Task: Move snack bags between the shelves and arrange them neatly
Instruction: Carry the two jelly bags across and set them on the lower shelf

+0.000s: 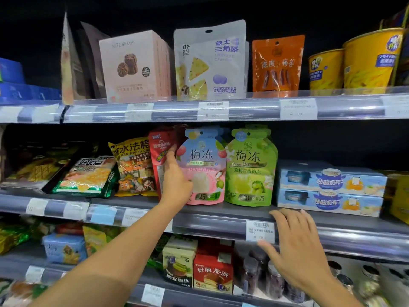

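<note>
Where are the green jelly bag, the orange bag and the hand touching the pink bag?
green jelly bag (251, 169): head view, middle of its front.
orange bag (277, 63): head view, middle of its front.
left hand (176, 180): head view, back of hand.

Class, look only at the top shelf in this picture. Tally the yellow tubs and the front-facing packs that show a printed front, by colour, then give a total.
Yellow round snack tubs: 2
Orange foil pouch: 1
White cheese-print pouch: 1
Pink cardboard biscuit box: 1
Total: 5
</note>
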Available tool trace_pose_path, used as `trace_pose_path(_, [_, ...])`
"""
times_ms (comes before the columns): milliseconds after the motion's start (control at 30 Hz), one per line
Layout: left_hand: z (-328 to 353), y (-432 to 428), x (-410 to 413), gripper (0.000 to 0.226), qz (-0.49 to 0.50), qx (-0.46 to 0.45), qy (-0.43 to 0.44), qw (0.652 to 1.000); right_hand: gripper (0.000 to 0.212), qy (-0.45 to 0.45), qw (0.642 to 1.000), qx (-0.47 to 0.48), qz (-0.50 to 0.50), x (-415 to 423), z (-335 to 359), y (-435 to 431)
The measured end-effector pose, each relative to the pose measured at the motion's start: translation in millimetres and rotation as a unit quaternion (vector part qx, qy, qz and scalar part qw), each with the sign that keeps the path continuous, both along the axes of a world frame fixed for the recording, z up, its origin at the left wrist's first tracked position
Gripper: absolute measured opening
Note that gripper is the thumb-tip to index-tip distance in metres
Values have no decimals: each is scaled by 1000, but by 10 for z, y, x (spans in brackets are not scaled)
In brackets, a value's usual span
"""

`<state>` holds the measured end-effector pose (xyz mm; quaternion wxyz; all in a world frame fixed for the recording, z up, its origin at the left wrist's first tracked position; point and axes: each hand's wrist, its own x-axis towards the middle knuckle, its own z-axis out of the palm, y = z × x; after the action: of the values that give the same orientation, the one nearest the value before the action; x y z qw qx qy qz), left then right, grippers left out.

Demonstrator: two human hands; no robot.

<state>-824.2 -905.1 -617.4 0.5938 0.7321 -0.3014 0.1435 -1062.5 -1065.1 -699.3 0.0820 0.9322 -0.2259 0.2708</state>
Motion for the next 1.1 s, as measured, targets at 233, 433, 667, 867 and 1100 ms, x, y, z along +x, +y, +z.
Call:
trace_pose_path(233, [16,110,-161,64,97,98,-111,984,75,-3,1000,23,-10,-14,11,37])
trace_pose_path(433, [-12,338,-356,38,98,206,-175,958,64,16,998,53,-22,-9,184,150])
trace_pose_path(667, [181,735,-570,69,31,454,-193,869,64,22,991,130,5,37,851,521])
trace_pose_path(867, [878,1118,-934,79,-24,513,-159,843,78,55,986,158,26,-27,1795,1081])
trace_pose_path(1100, [2138,1482,-1239,86,-55,552,-131,822,79,140,967,210,25,-205,3015,1508])
